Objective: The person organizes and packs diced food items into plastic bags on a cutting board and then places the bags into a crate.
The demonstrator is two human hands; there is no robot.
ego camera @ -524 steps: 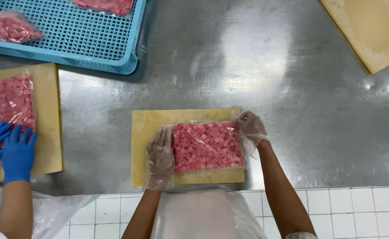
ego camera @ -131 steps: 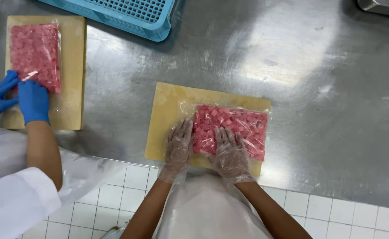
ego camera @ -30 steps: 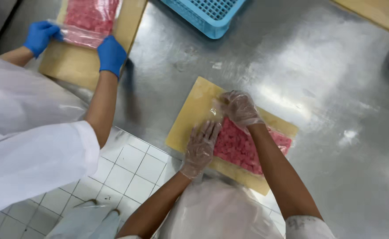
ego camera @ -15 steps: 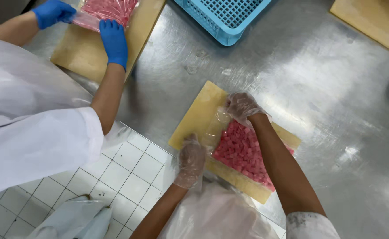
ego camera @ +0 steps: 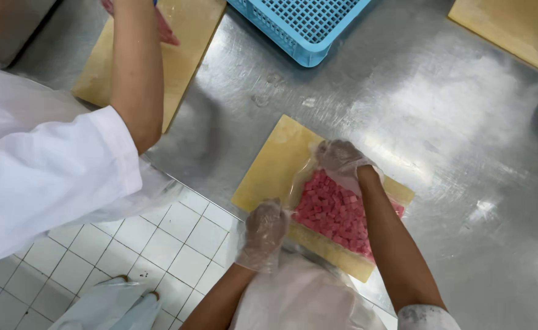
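Note:
A clear plastic bag of pink diced meat (ego camera: 333,211) lies on a yellowish cutting board (ego camera: 275,165) at the steel table's near edge. My right hand (ego camera: 340,162), in a thin clear glove, grips the bag's open end at its far left corner. My left hand (ego camera: 265,231), also gloved, is curled at the board's near edge, just left of the bag; whether it pinches the plastic is unclear. My right forearm crosses over part of the bag.
A co-worker in a white coat (ego camera: 43,165) stands at left, forearm (ego camera: 134,73) reaching over a second cutting board (ego camera: 186,36). A blue lattice crate (ego camera: 305,24) sits at the back. Another board (ego camera: 513,30) lies far right. Steel tabletop (ego camera: 464,159) surrounds everything.
The view has swung left and closer. My left hand slid down toward the board's near edge. The co-worker's arm moved further up, blue gloves now out of frame.

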